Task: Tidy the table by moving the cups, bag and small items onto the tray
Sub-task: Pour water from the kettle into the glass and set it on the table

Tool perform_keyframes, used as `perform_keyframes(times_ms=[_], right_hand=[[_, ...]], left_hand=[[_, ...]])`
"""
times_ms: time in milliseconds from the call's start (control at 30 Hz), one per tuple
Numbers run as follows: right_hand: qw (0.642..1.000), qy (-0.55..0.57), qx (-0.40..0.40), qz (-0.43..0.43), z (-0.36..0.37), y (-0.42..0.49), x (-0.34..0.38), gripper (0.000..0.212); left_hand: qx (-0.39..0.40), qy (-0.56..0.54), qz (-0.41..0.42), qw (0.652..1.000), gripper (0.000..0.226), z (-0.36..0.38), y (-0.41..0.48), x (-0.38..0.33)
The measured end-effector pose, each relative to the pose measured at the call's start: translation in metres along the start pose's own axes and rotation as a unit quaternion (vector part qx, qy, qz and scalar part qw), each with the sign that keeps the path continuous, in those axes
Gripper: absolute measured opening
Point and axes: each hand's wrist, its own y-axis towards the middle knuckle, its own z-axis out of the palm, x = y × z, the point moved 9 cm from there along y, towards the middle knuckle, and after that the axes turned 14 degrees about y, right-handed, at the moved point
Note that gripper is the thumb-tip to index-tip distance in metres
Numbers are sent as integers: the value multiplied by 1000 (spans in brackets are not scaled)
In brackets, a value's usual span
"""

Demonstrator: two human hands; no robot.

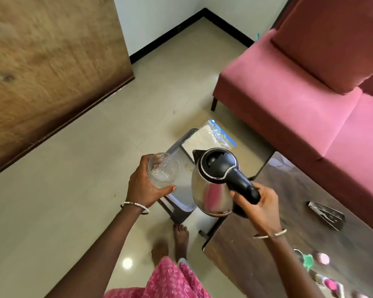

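My left hand (141, 186) grips a clear glass cup (163, 169) from its side, held above the grey tray (177, 147). My right hand (260, 208) holds the black handle of a steel electric kettle (211, 183), which hangs over the tray's right part and the table's corner. A clear zip bag (211, 136) with a blue strip lies on the far end of the tray. On the dark wooden table (267, 254) at the right lie a dark foil packet (326, 214) and small pink and green items (314, 260).
The tray sits on a low grey stool (177, 211) on the tiled floor beside the table. A pink sofa (310, 93) stands behind the table. A wooden panel (41, 72) fills the upper left. My bare feet (174, 239) are just below the stool.
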Motion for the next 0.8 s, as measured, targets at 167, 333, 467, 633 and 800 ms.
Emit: perform_keyframes(times_ms=[167, 333, 467, 633, 800], right_hand=[[999, -23, 3, -47, -41, 1, 64, 63], [989, -119, 31, -85, -52, 5, 117, 64], [982, -154, 51, -98, -46, 7, 141, 78], [970, -203, 72, -112, -36, 9, 158, 83], [952, -270, 81, -119, -30, 12, 166, 85]], left_hand=[[21, -7, 5, 1000, 97, 16, -7, -15], [30, -25, 19, 999, 100, 31, -6, -31], [34, -25, 49, 998, 99, 38, 0, -44], [29, -33, 79, 996, 96, 39, 4, -55], [32, -31, 103, 994, 95, 42, 1, -62]])
